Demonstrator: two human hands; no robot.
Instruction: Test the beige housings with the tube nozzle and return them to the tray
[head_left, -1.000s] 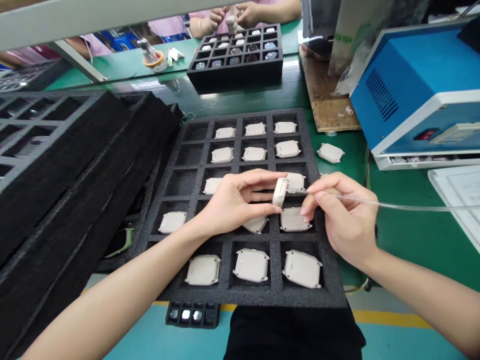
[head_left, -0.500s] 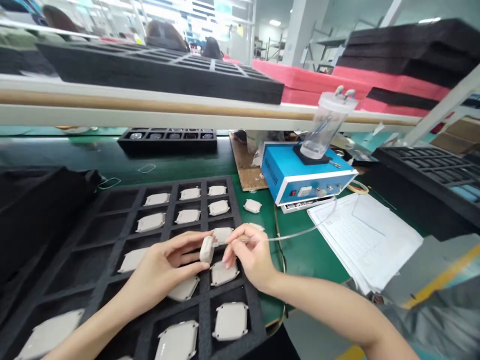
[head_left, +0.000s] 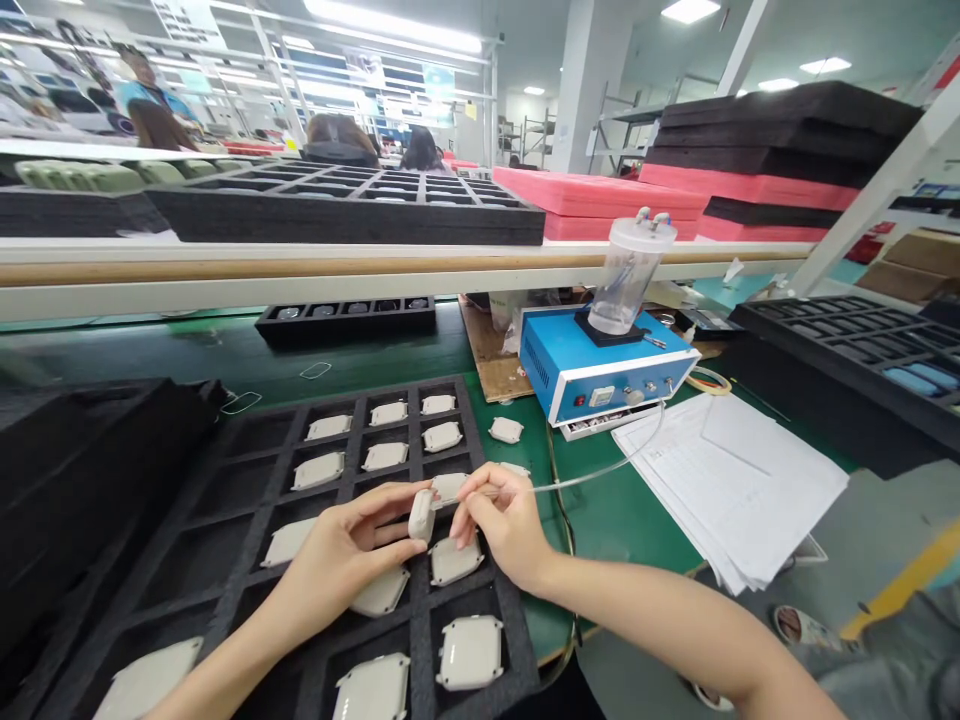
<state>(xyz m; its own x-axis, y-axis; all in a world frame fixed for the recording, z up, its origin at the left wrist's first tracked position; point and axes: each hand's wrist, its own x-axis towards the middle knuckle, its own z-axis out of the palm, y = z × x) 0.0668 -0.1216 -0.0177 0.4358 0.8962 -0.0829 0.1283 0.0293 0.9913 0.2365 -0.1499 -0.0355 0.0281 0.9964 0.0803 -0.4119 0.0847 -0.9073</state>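
Observation:
My left hand pinches a beige square watch case on edge, thumb below and fingers above, over the black foam tray. From the right, my right hand is closed around a slim pen-like tool with a clear hose trailing from it. The tool's tip points at the case's inner side; whether it touches cannot be made out. Beneath both hands the foam tray carries several similar watch cases in its pockets, such as the near one.
A blue machine bearing a clear cylinder stands behind my right hand. The hose runs to its front. Papers lie at the right. A loose watch case rests on the green bench. A shelf edge crosses above.
The camera view has tipped up, so the scene sits lower in the picture. Both hands keep nearly the same pose around the watch case and the tool.

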